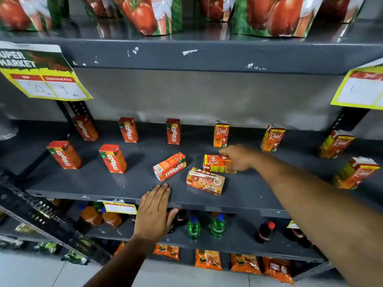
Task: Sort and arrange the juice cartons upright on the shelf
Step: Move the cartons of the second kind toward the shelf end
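Juice cartons mostly stand upright on the shelf [103, 189], but three lie toppled mid-shelf. From the head view, my right hand [236, 158] has its grip closing around the fallen Real carton [215, 163]; my left hand [154, 212] rests flat and empty on the shelf edge. Lifting carelessly, I could nudge the straw-side carton [205, 181] just beside it off the front.

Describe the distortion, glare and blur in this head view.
Head view: wide-angle bending curves the shelf edges and leans the outer cartons outward; glare streaks the glossy tomato pouches up top; corners soften, so the price tag reads poorly; the right hand on the fallen Real carton stays fairly sharp.
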The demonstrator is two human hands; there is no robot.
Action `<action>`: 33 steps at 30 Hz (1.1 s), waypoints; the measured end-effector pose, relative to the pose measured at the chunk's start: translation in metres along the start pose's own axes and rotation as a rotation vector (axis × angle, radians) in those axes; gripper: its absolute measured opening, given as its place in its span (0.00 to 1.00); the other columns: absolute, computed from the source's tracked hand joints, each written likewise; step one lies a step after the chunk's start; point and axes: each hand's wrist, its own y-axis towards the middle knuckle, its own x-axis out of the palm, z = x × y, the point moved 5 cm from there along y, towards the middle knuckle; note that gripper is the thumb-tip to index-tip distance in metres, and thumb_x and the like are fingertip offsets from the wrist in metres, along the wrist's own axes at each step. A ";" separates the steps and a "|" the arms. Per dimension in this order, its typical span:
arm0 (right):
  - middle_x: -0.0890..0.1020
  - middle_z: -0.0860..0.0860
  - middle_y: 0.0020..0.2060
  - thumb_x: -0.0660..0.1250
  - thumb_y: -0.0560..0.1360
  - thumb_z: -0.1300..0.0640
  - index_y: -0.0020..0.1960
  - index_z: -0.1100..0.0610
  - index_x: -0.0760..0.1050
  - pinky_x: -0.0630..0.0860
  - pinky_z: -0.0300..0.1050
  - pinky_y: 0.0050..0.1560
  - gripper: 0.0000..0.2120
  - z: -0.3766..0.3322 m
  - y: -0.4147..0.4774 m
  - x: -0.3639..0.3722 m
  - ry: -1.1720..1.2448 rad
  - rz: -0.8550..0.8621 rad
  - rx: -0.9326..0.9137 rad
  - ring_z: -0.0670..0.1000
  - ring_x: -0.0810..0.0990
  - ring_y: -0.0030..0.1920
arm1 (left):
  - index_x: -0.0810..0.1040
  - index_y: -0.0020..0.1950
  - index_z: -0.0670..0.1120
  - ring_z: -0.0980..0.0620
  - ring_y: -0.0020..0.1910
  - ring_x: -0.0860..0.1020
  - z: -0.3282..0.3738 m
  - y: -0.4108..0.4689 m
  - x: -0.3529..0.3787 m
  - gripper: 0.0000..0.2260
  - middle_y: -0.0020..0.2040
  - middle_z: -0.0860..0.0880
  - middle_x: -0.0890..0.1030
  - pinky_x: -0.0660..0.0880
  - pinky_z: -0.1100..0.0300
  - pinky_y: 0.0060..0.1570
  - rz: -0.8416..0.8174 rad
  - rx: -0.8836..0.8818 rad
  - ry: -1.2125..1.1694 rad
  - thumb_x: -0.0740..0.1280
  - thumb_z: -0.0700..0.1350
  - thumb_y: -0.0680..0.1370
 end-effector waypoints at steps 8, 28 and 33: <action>0.73 0.56 0.67 0.73 0.68 0.54 0.70 0.55 0.65 0.73 0.50 0.60 0.33 0.007 0.003 0.007 0.026 0.018 0.031 0.57 0.73 0.64 | 0.67 0.69 0.43 0.45 0.70 0.65 0.008 -0.001 -0.004 0.25 0.70 0.44 0.70 0.55 0.49 0.70 0.015 -0.073 -0.026 0.54 0.57 0.78; 0.77 0.51 0.62 0.68 0.72 0.66 0.73 0.47 0.61 0.77 0.52 0.55 0.34 0.008 0.028 -0.007 0.482 -0.300 0.000 0.52 0.78 0.58 | 0.61 0.73 0.49 0.53 0.74 0.54 0.000 -0.004 -0.015 0.25 0.74 0.52 0.60 0.43 0.58 0.71 0.026 -0.006 -0.117 0.53 0.57 0.78; 0.77 0.52 0.62 0.72 0.70 0.55 0.72 0.46 0.63 0.77 0.55 0.56 0.33 0.001 0.035 -0.005 0.483 -0.315 0.011 0.54 0.77 0.58 | 0.60 0.74 0.51 0.57 0.74 0.50 -0.004 -0.002 -0.013 0.25 0.75 0.53 0.59 0.43 0.57 0.72 0.010 -0.019 -0.147 0.52 0.58 0.78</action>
